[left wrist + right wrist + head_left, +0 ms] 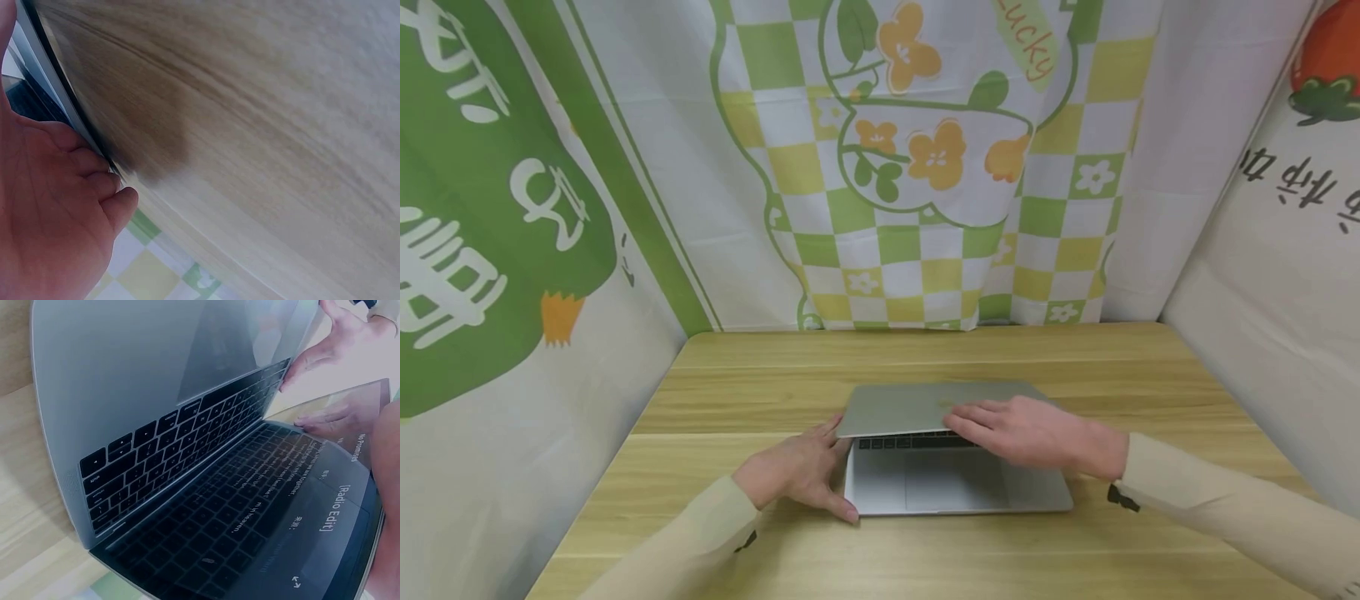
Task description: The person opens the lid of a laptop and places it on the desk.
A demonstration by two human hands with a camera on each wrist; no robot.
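Observation:
A silver laptop (951, 487) lies on the wooden table with its lid (910, 407) partly raised, tilted low over the keyboard. My right hand (1018, 429) rests on the lid's outer face near its front edge, fingers extended. Along the left side of the base, my left hand (801, 471) touches the edge, its thumb by the front corner and fingers spread toward the back. In the right wrist view, black keys (169, 450) face a lit screen (300, 531) showing text and reflections. The left wrist view shows the left palm (53, 206) beside the laptop's edge.
The wood-grain table (722, 533) extends around the laptop on all sides. Behind it hangs a green-and-yellow checked cloth (925, 275). Printed cloths also hang at left (490, 250) and right (1285, 275), close to the table's sides.

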